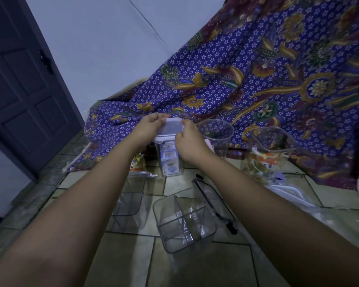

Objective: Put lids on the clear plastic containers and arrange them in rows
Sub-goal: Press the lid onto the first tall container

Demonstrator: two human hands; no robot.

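While both hands' fingers (153, 119) grip the lid (170, 129), empty divided containers (184, 220) crowd the near floor

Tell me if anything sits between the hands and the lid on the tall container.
Nothing visible does. The left hand and right hand are both already on the lid, fingers at its opposite edges, pressing it onto the tall container.
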